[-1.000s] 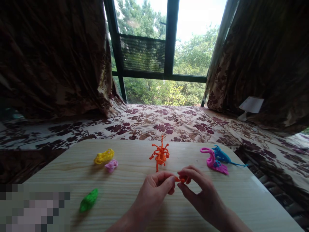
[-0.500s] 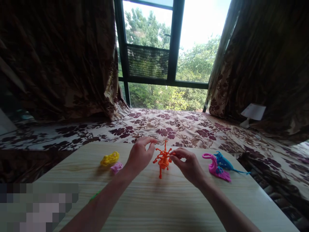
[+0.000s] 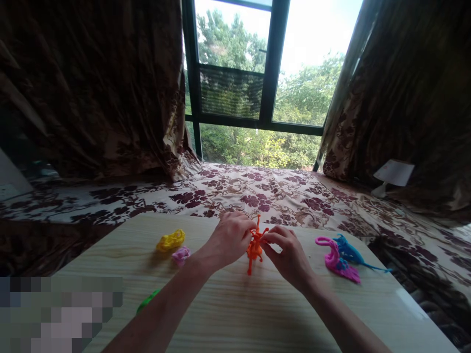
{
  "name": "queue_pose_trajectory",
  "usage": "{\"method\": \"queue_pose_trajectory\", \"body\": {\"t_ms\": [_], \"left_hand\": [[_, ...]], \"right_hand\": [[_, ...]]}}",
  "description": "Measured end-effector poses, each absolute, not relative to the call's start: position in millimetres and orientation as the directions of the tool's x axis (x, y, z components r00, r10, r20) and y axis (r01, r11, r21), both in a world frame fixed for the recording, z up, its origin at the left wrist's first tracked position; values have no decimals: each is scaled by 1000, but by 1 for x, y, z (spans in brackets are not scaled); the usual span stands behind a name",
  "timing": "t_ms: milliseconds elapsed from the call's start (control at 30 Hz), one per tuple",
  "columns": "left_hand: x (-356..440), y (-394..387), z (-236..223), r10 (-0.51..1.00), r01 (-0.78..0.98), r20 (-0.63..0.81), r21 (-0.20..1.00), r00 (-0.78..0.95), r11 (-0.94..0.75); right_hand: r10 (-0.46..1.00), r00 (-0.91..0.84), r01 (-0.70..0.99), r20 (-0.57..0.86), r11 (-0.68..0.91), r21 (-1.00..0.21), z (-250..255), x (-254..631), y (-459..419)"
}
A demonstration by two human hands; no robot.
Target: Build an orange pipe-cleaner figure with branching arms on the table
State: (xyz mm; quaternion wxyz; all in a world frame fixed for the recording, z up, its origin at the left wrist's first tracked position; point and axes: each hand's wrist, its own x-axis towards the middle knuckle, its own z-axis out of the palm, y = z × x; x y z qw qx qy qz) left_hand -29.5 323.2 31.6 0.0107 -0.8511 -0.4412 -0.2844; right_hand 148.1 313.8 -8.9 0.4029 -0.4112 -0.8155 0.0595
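Note:
An orange clay figure (image 3: 254,251) with several thin, knob-ended arms stands on the pale wooden table, one arm pointing up and another reaching down toward me. My left hand (image 3: 231,239) comes over it from the left, fingers curled onto its upper left arms; the fingertips are partly hidden. From the right, my right hand (image 3: 285,247) pinches one of the figure's right-side arms between thumb and forefinger. The left side of the figure is covered by my left fingers.
To the left lie yellow clay (image 3: 171,240), a pink lump (image 3: 181,255) and a green piece (image 3: 147,300) partly behind my forearm. At right are a magenta swan-like figure (image 3: 333,257) and a blue figure (image 3: 349,251). Beyond the table (image 3: 294,314) is a flowered cover (image 3: 253,189).
My left hand has moved right and closed onto the orange figure's left arms. My right hand keeps its pinch. The whole view has shifted slightly, showing more of the green piece.

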Motion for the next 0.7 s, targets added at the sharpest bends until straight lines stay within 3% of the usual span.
{"method": "queue_pose_trajectory", "body": {"t_ms": [700], "left_hand": [[-28,325,21,729,730,479,233,488,-642]], "right_hand": [[651,-426,744,629,647,-166,-12,143,320]]}}
